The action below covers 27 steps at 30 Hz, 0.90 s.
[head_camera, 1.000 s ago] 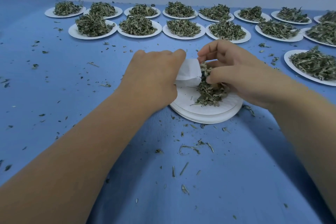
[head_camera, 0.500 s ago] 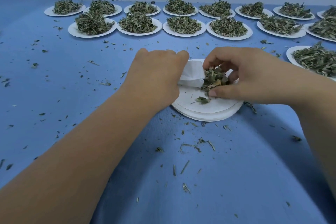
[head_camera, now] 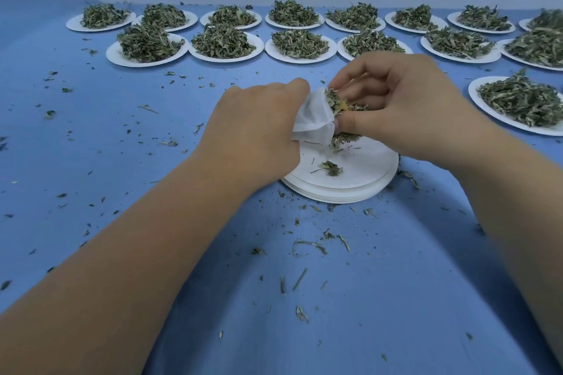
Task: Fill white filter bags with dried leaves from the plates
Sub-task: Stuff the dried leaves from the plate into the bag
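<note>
Left hand (head_camera: 253, 131) grip held filter bag (head_camera: 313, 119); right hand (head_camera: 405, 106) grip pinched leaves (head_camera: 333, 100); heaped plates (head_camera: 117, 55) lined bench (head_camera: 91, 146) behind.

At the middle of the counter (head_camera: 396, 298), a stack of plates (head_camera: 350, 195) sits beneath both hands. The left hand (head_camera: 259, 128) holds a bag (head_camera: 313, 119) above the stack's left side; the right hand (head_camera: 405, 109), just right of it, pinches a clump of leaves (head_camera: 341, 103) at the bag's mouth. A sprig (head_camera: 330, 168) lies on the top plate. Behind, two rows of plates (head_camera: 300, 58) heaped with leaves run along the far edge, a single plate (head_camera: 475, 94) nearer at right. Scraps (head_camera: 307, 245) lie in front of the stack.
</note>
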Motion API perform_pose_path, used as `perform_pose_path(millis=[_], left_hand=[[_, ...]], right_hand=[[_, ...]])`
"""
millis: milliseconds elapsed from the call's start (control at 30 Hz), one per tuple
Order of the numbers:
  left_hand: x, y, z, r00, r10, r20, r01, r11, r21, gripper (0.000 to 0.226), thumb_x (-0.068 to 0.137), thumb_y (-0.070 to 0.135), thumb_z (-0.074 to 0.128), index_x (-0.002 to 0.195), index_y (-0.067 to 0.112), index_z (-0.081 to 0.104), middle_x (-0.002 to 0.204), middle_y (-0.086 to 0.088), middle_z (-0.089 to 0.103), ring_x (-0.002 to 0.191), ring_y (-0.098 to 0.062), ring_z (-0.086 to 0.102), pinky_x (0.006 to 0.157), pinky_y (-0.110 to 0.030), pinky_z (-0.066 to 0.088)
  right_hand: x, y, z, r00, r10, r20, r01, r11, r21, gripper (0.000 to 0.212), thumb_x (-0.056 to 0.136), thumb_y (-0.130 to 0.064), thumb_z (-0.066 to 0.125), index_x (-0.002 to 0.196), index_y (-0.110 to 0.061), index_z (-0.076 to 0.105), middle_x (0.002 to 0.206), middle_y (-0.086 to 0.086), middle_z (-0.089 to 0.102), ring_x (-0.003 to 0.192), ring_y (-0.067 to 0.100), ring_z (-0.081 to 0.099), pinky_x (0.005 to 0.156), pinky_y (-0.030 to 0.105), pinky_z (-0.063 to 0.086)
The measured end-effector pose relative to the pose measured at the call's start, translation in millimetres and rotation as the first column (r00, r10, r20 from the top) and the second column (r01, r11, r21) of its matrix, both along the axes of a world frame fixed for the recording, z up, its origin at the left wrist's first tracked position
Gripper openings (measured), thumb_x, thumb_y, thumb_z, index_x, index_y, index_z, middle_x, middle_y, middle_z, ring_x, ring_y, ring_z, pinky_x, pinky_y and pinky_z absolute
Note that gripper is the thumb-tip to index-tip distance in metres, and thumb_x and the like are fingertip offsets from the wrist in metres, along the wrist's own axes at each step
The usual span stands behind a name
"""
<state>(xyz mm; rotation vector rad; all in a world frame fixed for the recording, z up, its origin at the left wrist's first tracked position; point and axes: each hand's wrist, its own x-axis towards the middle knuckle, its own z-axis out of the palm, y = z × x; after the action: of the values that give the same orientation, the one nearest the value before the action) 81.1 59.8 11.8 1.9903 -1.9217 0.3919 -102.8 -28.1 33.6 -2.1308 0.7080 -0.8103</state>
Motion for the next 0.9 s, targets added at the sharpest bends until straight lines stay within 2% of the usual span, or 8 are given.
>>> perform_pose_path(millis=[200,367,500,600,700,767,833,900], left_hand=[[1.8,-0.7,-6.8,0.974,-0.077,-0.215,0.077,0.997,-0.011,0.029,0.080,0.034,0.066,0.099,0.028,0.046,0.077,0.009,0.051,0.069,-0.018,0.048,0.053,-0.031,0.034],[2.4,-1.5,-9.0,0.958,-0.090,-0.273,0.086,0.996,-0.030,0.032,0.077,0.040,0.070,0.087,0.028,0.042,0.070,0.009,0.049,0.065,-0.010,0.047,0.050,-0.032,0.033],[3.4,-1.3,-9.2,0.956,-0.086,-0.279,0.080,0.996,-0.032,0.027,0.076,0.038,0.066,0.091,0.025,0.048,0.072,0.007,0.053,0.069,-0.018,0.052,0.056,-0.038,0.044],[2.7,-0.9,-9.3,0.952,-0.087,-0.292,0.085,0.996,-0.023,0.040,0.077,0.048,0.070,0.105,0.028,0.051,0.075,0.010,0.052,0.072,-0.016,0.052,0.058,-0.034,0.044],[1.0,-1.5,-8.4,0.958,-0.095,-0.269,0.093,0.995,-0.020,0.044,0.076,0.052,0.074,0.106,0.030,0.050,0.075,0.012,0.049,0.072,-0.016,0.051,0.056,-0.031,0.040],[0.6,-2.2,-6.7,0.960,-0.114,-0.254,0.109,0.993,-0.035,0.039,0.076,0.045,0.073,0.101,0.028,0.049,0.073,0.010,0.050,0.072,-0.020,0.052,0.056,-0.034,0.041],[-0.8,-1.6,-4.6,0.959,-0.140,-0.244,0.130,0.990,-0.056,0.030,0.076,0.040,0.068,0.095,0.028,0.048,0.072,0.008,0.052,0.070,-0.022,0.053,0.055,-0.035,0.042],[-2.6,-0.5,-3.4,0.957,-0.158,-0.243,0.143,0.987,-0.079,0.026,0.075,0.039,0.063,0.093,0.027,0.047,0.070,0.008,0.052,0.069,-0.024,0.053,0.055,-0.037,0.042]], right_hand=[[1.0,2.2,-1.9,0.999,0.052,0.001,-0.052,0.998,-0.030,0.018,0.077,-0.008,0.086,0.085,-0.017,0.073,0.071,-0.018,0.072,0.060,-0.004,0.063,0.061,0.010,0.049],[2.8,8.8,-1.5,0.999,0.050,0.007,-0.050,0.999,-0.001,0.016,0.078,-0.017,0.087,0.087,-0.029,0.081,0.089,-0.001,0.079,0.090,0.023,0.076,0.083,0.041,0.061],[-2.7,9.5,3.1,0.971,0.240,-0.014,-0.235,0.960,0.151,0.032,0.079,-0.009,0.083,0.095,-0.036,0.079,0.109,-0.020,0.075,0.106,0.004,0.071,0.094,0.025,0.056],[-1.6,11.6,4.6,0.977,0.208,-0.036,-0.204,0.974,0.101,0.040,0.084,0.005,0.076,0.098,-0.033,0.076,0.111,-0.018,0.074,0.107,0.003,0.069,0.095,0.023,0.055],[2.0,11.3,2.4,0.991,0.132,-0.020,-0.131,0.991,0.025,0.036,0.085,-0.001,0.078,0.094,-0.036,0.077,0.105,-0.006,0.075,0.100,0.031,0.070,0.094,0.048,0.056],[3.6,10.1,1.4,0.995,0.102,-0.013,-0.102,0.995,0.003,0.030,0.084,-0.009,0.082,0.091,-0.037,0.079,0.097,0.018,0.073,0.093,0.048,0.066,0.088,0.060,0.055],[5.6,12.7,1.6,0.995,0.083,0.047,-0.083,0.996,-0.015,0.023,0.082,-0.010,0.083,0.092,-0.030,0.079,0.082,0.017,0.072,0.079,0.033,0.072,0.083,0.052,0.060],[8.2,15.3,0.3,0.994,0.065,0.093,-0.062,0.997,-0.040,0.018,0.081,-0.008,0.084,0.089,-0.021,0.076,0.079,-0.005,0.075,0.077,0.004,0.072,0.075,0.025,0.060]])
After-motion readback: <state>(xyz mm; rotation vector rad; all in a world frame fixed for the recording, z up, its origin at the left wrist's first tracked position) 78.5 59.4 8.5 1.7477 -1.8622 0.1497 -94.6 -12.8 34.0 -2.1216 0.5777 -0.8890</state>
